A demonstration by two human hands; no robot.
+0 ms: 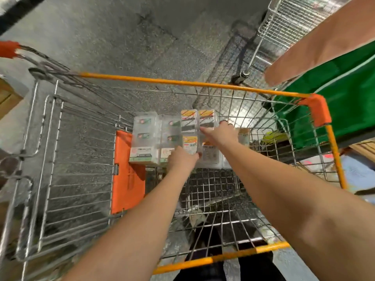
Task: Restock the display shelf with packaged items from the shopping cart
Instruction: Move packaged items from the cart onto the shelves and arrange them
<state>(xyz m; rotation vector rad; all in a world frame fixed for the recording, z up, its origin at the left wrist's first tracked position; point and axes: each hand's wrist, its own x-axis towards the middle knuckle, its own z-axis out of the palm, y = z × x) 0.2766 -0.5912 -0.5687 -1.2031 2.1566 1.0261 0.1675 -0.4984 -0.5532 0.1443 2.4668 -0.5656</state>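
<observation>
Grey concrete floor (125,47) shows through a wire shopping cart (203,187) with orange rims, where a person reaches both arms down to clear plastic packages (162,136) stacked against the cart's far wall at 12 o'clock. Left hand (181,159) curls around the near edge of an orange-labelled pack (190,145); right hand (220,133), toward 1 o'clock, presses its fingers on the pack beside it, though whether it truly grips cannot be told. These rigid clamshells look light but slick, and likely crack or slide if squeezed flat, so taking them by opposite edges seems safest. Open mesh lies between the stack and the near rim at 6 o'clock, giving room to lift straight up; the orange flap (127,171) at 9 o'clock and the wire sides hem the load in. A second cart (288,19) and green bin (345,94) crowd 2 o'clock.
</observation>
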